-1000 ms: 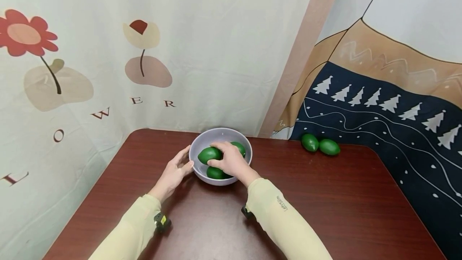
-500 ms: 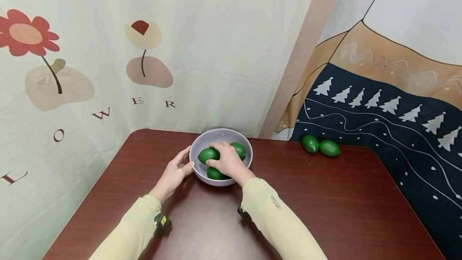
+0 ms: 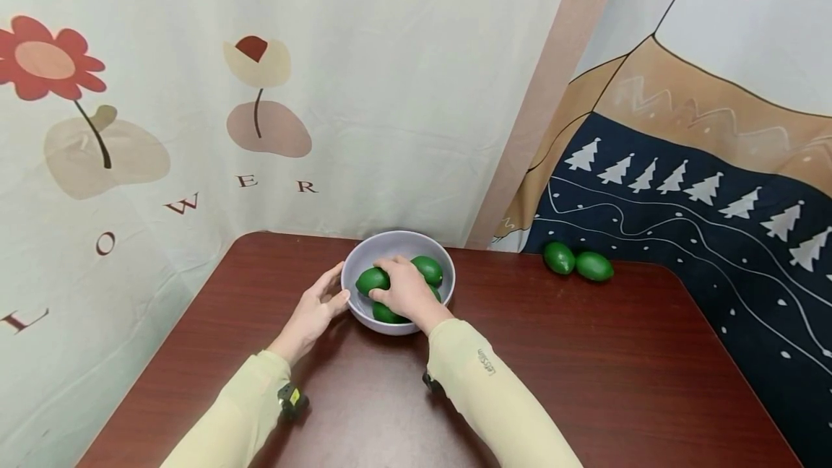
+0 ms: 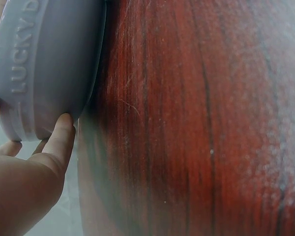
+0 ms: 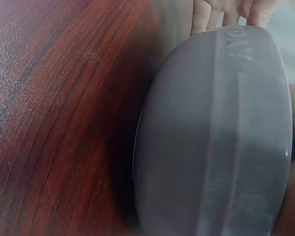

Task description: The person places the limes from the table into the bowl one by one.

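A grey-lilac bowl [image 3: 399,243] stands near the table's back edge with several green limes in it. My right hand [image 3: 408,293] reaches into the bowl, thumb and fingers around a lime [image 3: 370,282] at the left. Beside that hand lie another lime [image 3: 427,269] at the back right and a lime [image 3: 388,313] at the front, partly covered by the hand. My left hand [image 3: 313,313] touches the bowl's left side with fairly straight fingers. In the left wrist view, its fingertips rest against the bowl's outer wall [image 4: 64,64]. The right wrist view shows mostly the bowl's outside [image 5: 187,132].
Two more limes, a left one [image 3: 559,257] and a right one [image 3: 594,266], lie side by side at the table's back right. The dark red wooden table [image 3: 585,367] meets a printed curtain [image 3: 403,92] behind it.
My right hand has shifted slightly left inside the bowl along with the lime, uncovering more of the limes at the right. My left hand and the bowl stay put.
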Demonstrator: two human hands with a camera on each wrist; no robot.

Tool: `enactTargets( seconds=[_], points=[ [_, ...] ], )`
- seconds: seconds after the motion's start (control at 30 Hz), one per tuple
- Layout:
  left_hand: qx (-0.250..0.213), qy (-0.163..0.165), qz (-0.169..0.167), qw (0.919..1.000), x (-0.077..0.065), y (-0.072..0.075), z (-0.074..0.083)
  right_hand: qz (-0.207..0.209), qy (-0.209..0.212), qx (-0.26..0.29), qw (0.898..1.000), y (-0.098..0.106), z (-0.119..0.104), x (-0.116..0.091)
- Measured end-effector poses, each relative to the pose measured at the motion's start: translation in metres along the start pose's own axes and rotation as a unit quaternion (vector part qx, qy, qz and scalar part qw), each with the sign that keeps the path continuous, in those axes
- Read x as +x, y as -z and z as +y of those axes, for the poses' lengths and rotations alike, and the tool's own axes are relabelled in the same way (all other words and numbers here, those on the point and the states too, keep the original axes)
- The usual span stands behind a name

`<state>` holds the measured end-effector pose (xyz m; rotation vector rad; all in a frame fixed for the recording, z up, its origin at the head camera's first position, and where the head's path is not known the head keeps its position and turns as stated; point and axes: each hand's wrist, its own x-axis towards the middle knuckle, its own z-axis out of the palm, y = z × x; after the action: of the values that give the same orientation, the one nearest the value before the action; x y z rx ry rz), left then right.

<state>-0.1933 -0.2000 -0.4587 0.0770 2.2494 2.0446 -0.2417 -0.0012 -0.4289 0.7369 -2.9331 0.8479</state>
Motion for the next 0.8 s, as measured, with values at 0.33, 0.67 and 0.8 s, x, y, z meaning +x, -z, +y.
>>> enactTargets(
  seconds=[0.33,0.67,0.8],
  points=[
    [-0.004,0.001,0.0,1.0,0.0006,-0.0013,-0.0006,-0.021,0.002,-0.025,0.999,-0.0042,-0.0011,0.0007],
    [0.001,0.007,0.003,1.0,-0.0003,-0.0014,0.0007,-0.039,0.006,-0.044,0.998,-0.0064,-0.0014,0.0015],
    [0.002,0.007,0.004,1.0,-0.0011,-0.0009,0.0021,-0.05,0.007,-0.052,0.997,-0.0047,-0.0026,0.002]
  ],
)
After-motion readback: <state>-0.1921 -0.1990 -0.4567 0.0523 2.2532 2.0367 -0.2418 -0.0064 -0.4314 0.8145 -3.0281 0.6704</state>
